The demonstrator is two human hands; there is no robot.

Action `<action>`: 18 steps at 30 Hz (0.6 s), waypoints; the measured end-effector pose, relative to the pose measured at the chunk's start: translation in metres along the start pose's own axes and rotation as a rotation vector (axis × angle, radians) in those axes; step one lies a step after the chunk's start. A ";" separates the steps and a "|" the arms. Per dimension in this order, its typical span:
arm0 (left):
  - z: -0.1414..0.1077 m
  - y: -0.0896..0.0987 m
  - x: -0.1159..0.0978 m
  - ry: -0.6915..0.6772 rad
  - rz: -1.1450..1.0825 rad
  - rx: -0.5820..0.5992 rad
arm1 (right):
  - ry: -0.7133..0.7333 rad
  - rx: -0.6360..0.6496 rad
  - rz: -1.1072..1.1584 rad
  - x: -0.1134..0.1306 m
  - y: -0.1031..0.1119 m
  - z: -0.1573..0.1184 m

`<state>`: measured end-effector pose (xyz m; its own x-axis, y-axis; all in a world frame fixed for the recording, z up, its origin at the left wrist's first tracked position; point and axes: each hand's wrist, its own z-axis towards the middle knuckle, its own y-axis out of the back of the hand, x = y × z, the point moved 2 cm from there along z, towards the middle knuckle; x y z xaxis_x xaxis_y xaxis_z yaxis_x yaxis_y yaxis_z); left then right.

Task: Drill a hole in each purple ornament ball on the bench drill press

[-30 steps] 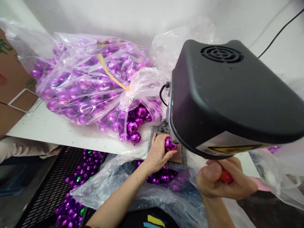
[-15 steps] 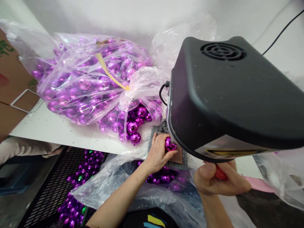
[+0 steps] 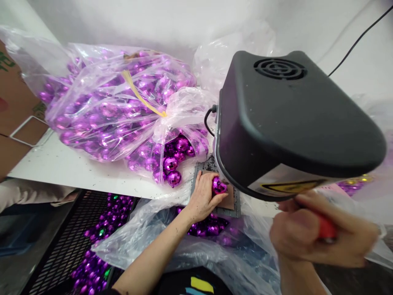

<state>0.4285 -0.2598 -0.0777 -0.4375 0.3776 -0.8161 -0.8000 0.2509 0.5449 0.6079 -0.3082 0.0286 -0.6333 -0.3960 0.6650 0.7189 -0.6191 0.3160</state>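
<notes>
Right hand swings outward on red handle, left pinch unchanged

Visibility first: the black housing [image 3: 294, 123] blocks our view of whatever sits beneath it, including part of the grey plate [image 3: 230, 213]. Right hand [image 3: 322, 233] is motion-blurred, so finger detail is lost; most of the red handle [image 3: 328, 227] is covered by it. Cardboard box [image 3: 18, 98] is cut off at the left edge.

Versus half a second ago: right hand sits further right; the housing's right end, cropped then, is now inside the frame. Left hand [image 3: 201, 198] and the purple ball [image 3: 219, 185] hold their place.

Hands: left has fingers and thumb curled round the ball, over the brown pad [image 3: 229, 201] on the plate, just beside the housing; we can't tell if the ball touches the pad. Right is fisted round the red handle, below the housing
</notes>
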 end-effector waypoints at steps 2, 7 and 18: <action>0.000 0.000 0.000 -0.006 0.029 0.016 | 0.077 -0.269 -0.085 0.019 0.006 0.033; -0.002 0.000 0.001 -0.035 0.063 -0.020 | -0.050 -0.208 -0.016 0.028 -0.004 0.099; -0.030 0.024 -0.016 0.515 -1.215 -0.179 | -0.120 -0.072 -0.013 0.020 -0.008 0.113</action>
<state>0.4039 -0.2859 -0.0575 0.5156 -0.3894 -0.7632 -0.8153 0.0510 -0.5768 0.6217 -0.2342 0.1157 -0.6002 -0.3065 0.7388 0.6861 -0.6720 0.2785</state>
